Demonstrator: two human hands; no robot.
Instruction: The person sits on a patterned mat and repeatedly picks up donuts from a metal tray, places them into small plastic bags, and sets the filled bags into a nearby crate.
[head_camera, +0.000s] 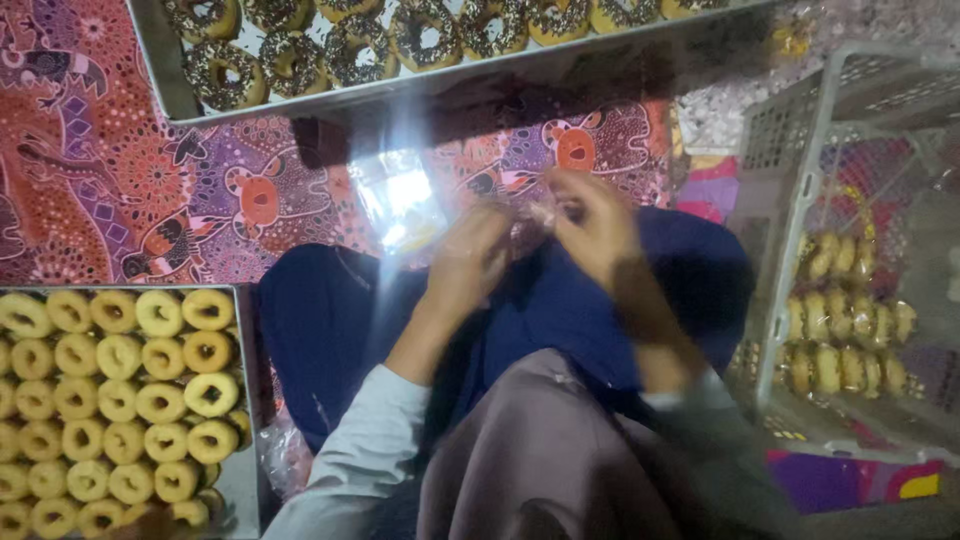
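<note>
Fingers (505, 222) of both hands are curled and pinched together over the lap, motion-blurred; they close on a small clear plastic wrapper (535, 225) held between the two hands, though what sits inside it cannot be made out. Left hand (470, 255) grips the wrapper's near-left side, fingers bent inward. Right hand (590, 225) pinches the wrapper from the upper right, thumb and fingertips pressed together. Both hands touch the same wrapper, just above a dark blue cloth (560, 310) spread across the person's legs. Light grey sleeves (360, 450) cover the forearms. A loose sheet of clear plastic bags (400, 200) lies just beyond the hands on a patterned red and purple mat (120, 190), catching glare. At lower left, a metal tray (245, 400) holds rows of plain golden doughnuts (110, 400), tightly packed. At the top, a second metal tray (160, 70) holds chocolate-sprinkled doughnuts (360, 45). On the right stands a pale plastic crate (790, 250) with lattice walls; inside it lie wrapped doughnuts (845, 340) stacked in rows. The crate is well apart from the left tray, with the hands between them.
</note>
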